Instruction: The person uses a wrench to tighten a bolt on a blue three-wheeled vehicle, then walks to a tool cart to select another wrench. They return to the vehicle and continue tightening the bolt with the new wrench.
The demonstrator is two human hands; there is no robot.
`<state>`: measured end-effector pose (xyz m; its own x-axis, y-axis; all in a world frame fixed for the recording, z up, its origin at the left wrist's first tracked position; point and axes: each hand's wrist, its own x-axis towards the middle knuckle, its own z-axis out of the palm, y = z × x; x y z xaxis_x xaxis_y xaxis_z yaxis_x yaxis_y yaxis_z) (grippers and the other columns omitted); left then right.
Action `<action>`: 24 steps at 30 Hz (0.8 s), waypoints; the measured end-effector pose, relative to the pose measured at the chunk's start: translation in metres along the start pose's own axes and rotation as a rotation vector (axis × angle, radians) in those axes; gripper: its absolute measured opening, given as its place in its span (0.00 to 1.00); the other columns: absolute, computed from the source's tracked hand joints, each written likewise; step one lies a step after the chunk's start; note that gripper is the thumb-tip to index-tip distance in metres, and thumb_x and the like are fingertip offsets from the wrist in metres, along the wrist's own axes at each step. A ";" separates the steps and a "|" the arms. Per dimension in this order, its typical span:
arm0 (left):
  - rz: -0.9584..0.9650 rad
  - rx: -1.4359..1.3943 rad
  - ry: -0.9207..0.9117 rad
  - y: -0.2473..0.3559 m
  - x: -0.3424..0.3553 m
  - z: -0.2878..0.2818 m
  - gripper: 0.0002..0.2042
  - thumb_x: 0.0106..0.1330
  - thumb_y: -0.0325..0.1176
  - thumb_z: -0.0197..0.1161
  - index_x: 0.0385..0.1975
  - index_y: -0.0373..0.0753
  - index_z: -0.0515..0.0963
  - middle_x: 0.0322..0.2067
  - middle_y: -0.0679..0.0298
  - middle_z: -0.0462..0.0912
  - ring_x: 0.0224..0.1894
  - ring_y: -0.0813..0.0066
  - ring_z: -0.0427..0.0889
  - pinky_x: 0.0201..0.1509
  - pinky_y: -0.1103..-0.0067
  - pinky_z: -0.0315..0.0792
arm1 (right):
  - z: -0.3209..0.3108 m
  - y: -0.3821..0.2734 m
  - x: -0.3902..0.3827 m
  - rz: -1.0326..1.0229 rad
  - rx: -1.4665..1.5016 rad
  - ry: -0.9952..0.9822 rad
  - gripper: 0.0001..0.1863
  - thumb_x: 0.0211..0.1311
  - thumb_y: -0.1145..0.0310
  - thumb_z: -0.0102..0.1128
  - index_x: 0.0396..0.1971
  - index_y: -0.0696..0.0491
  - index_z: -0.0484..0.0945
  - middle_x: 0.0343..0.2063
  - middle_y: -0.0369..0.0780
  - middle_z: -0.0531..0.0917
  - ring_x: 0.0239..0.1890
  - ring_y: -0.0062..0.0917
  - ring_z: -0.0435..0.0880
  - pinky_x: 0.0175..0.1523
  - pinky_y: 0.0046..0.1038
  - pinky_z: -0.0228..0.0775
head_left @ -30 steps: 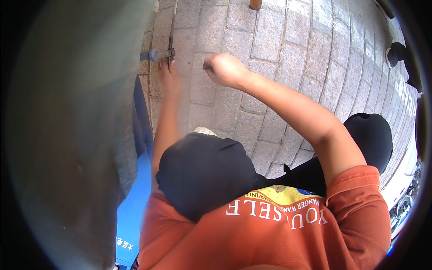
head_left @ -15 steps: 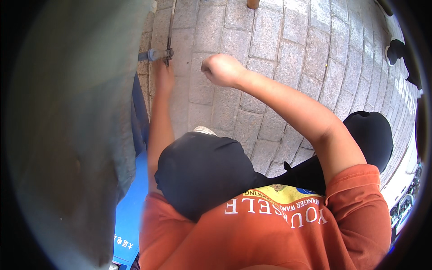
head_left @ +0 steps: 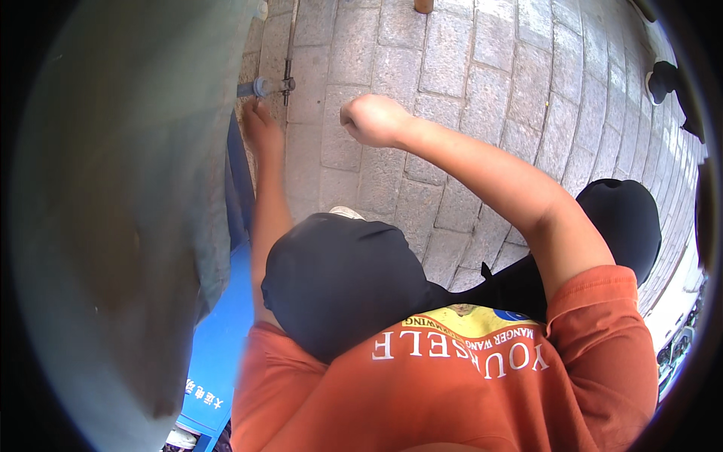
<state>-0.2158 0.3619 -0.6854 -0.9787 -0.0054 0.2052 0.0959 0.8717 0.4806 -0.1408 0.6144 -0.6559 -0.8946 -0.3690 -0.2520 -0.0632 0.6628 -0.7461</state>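
From where I stand, the left hand is at the far left, its fingertips just on the near side of a blue-grey cylindrical bar ending in a slim, dark metal fitting; I can't tell whether it grips anything. The right hand, fingers curled into a fist, is over grey rectangular stone paving, right of the fitting and apart from it.

Blue-grey shaft; dark crossbar at end
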 end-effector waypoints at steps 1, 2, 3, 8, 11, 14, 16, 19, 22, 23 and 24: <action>-0.204 -0.214 -0.151 0.000 -0.005 0.003 0.11 0.73 0.35 0.46 0.44 0.35 0.73 0.38 0.51 0.82 0.39 0.60 0.81 0.37 0.71 0.72 | 0.000 0.001 0.002 0.014 0.009 -0.007 0.09 0.54 0.67 0.56 0.32 0.52 0.82 0.34 0.48 0.84 0.39 0.43 0.83 0.43 0.42 0.75; -0.410 -0.427 -0.304 0.006 -0.015 0.005 0.12 0.74 0.37 0.45 0.43 0.35 0.73 0.37 0.52 0.82 0.39 0.63 0.81 0.35 0.73 0.73 | 0.000 0.002 0.002 0.029 0.018 -0.015 0.09 0.54 0.66 0.56 0.33 0.51 0.82 0.35 0.48 0.84 0.39 0.43 0.83 0.44 0.42 0.75; -0.617 -0.638 -0.457 0.012 -0.027 0.007 0.14 0.76 0.39 0.44 0.43 0.35 0.72 0.37 0.53 0.82 0.39 0.66 0.81 0.32 0.76 0.73 | 0.002 0.002 0.002 0.031 0.043 0.020 0.09 0.54 0.66 0.56 0.32 0.52 0.82 0.34 0.48 0.84 0.40 0.43 0.83 0.44 0.42 0.75; -0.921 -1.642 -0.766 0.061 -0.061 0.018 0.13 0.75 0.38 0.45 0.40 0.35 0.72 0.46 0.54 0.80 0.45 0.67 0.81 0.31 0.80 0.73 | 0.003 0.005 0.006 0.067 0.142 -0.079 0.15 0.60 0.65 0.54 0.37 0.63 0.78 0.31 0.50 0.84 0.35 0.38 0.85 0.43 0.37 0.76; -0.924 -1.800 -0.688 0.078 -0.056 0.025 0.09 0.72 0.33 0.47 0.40 0.35 0.72 0.49 0.54 0.77 0.49 0.66 0.79 0.33 0.81 0.74 | -0.003 0.013 0.007 0.213 0.549 -0.244 0.17 0.64 0.63 0.54 0.37 0.65 0.76 0.28 0.47 0.83 0.29 0.29 0.85 0.39 0.32 0.77; -0.853 -1.873 -0.742 0.078 -0.053 0.029 0.09 0.66 0.29 0.49 0.41 0.35 0.72 0.48 0.56 0.77 0.45 0.70 0.76 0.36 0.81 0.70 | -0.021 0.013 0.007 0.232 0.564 -0.299 0.16 0.67 0.63 0.52 0.39 0.64 0.77 0.26 0.41 0.83 0.25 0.21 0.83 0.31 0.25 0.77; -0.822 -1.879 -0.770 0.081 -0.053 0.029 0.10 0.65 0.30 0.50 0.43 0.35 0.72 0.48 0.58 0.76 0.45 0.71 0.74 0.38 0.81 0.68 | -0.041 0.010 0.009 0.165 0.428 -0.304 0.15 0.66 0.66 0.52 0.41 0.63 0.78 0.26 0.41 0.83 0.23 0.22 0.82 0.29 0.25 0.78; -0.833 -1.873 -0.806 0.095 -0.053 0.025 0.12 0.65 0.31 0.51 0.47 0.37 0.73 0.48 0.59 0.76 0.48 0.73 0.72 0.42 0.80 0.68 | -0.060 0.003 0.012 0.084 0.368 -0.250 0.13 0.64 0.70 0.51 0.41 0.63 0.78 0.26 0.42 0.83 0.22 0.21 0.82 0.28 0.25 0.77; -0.869 -1.756 -0.768 0.106 -0.059 0.024 0.14 0.67 0.33 0.51 0.49 0.37 0.73 0.48 0.60 0.77 0.48 0.73 0.73 0.43 0.79 0.67 | -0.079 -0.008 0.015 -0.101 0.079 -0.144 0.13 0.60 0.71 0.50 0.40 0.61 0.77 0.30 0.46 0.84 0.30 0.34 0.84 0.36 0.35 0.76; -0.872 -1.652 -0.716 0.110 -0.065 0.023 0.14 0.67 0.33 0.52 0.49 0.37 0.73 0.47 0.60 0.77 0.47 0.73 0.74 0.42 0.79 0.68 | -0.084 -0.011 0.018 -0.190 -0.056 -0.087 0.12 0.60 0.71 0.50 0.40 0.60 0.77 0.31 0.47 0.84 0.32 0.37 0.84 0.38 0.38 0.75; -0.873 -1.548 -0.664 0.114 -0.070 0.020 0.14 0.68 0.34 0.52 0.49 0.36 0.73 0.47 0.60 0.78 0.46 0.72 0.75 0.42 0.80 0.68 | -0.088 -0.014 0.017 -0.189 -0.138 -0.055 0.10 0.60 0.69 0.50 0.36 0.59 0.77 0.31 0.50 0.83 0.37 0.45 0.82 0.43 0.42 0.73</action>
<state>-0.1397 0.4711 -0.6622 -0.7024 0.3511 -0.6192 -0.7094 -0.4176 0.5678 -0.1943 0.6561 -0.5951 -0.8360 -0.5274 -0.1514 -0.2909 0.6600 -0.6926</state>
